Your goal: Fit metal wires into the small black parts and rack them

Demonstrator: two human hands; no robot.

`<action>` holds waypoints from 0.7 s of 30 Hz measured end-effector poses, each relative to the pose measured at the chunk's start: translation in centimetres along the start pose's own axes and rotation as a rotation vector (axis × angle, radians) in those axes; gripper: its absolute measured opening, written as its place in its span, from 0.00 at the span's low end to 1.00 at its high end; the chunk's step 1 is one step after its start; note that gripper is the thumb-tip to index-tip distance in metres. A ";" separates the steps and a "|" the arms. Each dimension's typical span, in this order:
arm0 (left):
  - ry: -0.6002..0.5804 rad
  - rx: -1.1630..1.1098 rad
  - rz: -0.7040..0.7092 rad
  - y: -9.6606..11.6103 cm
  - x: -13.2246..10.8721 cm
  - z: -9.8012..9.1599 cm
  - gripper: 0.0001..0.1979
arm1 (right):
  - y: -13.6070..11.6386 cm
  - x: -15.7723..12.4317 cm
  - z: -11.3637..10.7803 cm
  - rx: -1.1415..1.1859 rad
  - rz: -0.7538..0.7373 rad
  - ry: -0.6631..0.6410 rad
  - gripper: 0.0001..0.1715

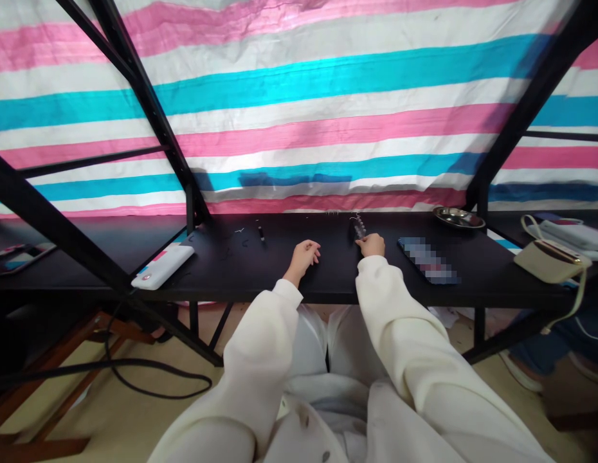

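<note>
Work looks under way: the right hand pinches the near end of a clear strip, toward the table's far edge. The left hand, half-open, shows nothing held. A dark piece lies left (what remains, I cannot tell).

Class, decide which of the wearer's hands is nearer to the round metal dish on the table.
The right hand: it is left of the metal dish, nearer the table's front edge. The left hand is farther left.
</note>
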State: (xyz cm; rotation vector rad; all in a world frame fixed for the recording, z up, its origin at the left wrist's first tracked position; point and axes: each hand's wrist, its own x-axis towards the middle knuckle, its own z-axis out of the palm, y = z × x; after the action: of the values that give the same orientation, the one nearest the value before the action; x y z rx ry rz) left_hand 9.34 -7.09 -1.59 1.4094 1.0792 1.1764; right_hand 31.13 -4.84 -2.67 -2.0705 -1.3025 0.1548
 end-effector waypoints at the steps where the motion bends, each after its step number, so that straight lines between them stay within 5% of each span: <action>1: 0.000 0.000 -0.001 0.0 0.0 0.0 0.05 | 0.1 0.0 0.1 0.001 -0.005 0.006 0.12; 13: 0.002 0.013 0.014 -0.4 0.3 -0.1 0.04 | 0.2 -0.3 -0.1 0.023 -0.035 -0.004 0.10; 21: 0.003 0.015 0.012 -0.2 0.2 0.0 0.05 | -0.4 -1.5 -0.2 0.119 0.007 0.080 0.17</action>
State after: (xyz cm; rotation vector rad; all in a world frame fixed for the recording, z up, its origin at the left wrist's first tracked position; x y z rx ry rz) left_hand 9.33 -6.88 -1.77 1.4275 1.0848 1.1811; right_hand 30.19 -6.10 -2.67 -1.9614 -1.2089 0.1469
